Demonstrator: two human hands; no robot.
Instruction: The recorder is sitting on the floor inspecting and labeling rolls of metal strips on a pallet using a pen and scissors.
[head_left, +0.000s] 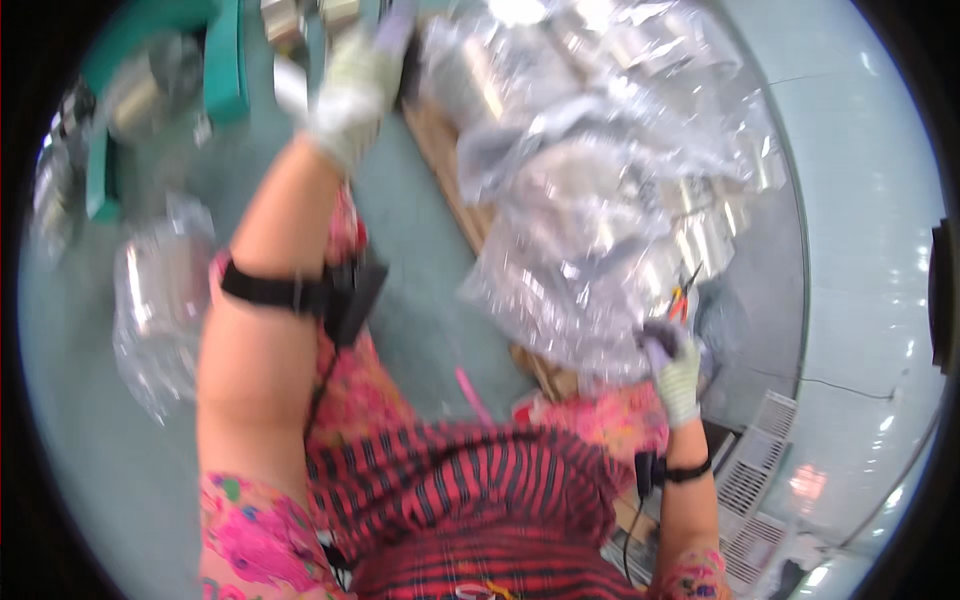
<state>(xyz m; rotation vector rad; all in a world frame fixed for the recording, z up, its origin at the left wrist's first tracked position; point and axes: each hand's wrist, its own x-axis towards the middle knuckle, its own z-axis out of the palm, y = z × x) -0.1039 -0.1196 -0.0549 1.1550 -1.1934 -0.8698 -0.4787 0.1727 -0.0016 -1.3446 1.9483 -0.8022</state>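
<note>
My left hand (352,95), in a pale knitted glove with lilac fingertips, is stretched far forward at the upper left. Motion smears its fingers, so what they hold, if anything, is unclear. Beside it are a small white piece (291,86) and shiny metal parts (284,18). My right hand (676,372), gloved the same way, is closed around a pair of pliers (681,302) with orange grips, jaws pointing away from me. Just past the pliers lies a heap of clear plastic bags (570,250) with shiny metal cylinders inside.
Cardboard (440,150) shows under the heap's left edge. A bagged metal cylinder (165,280) stands on the floor at left, below a green frame (226,60). Pale slotted panels (760,455) lie at the lower right. A pink strip (472,393) is on the floor before me.
</note>
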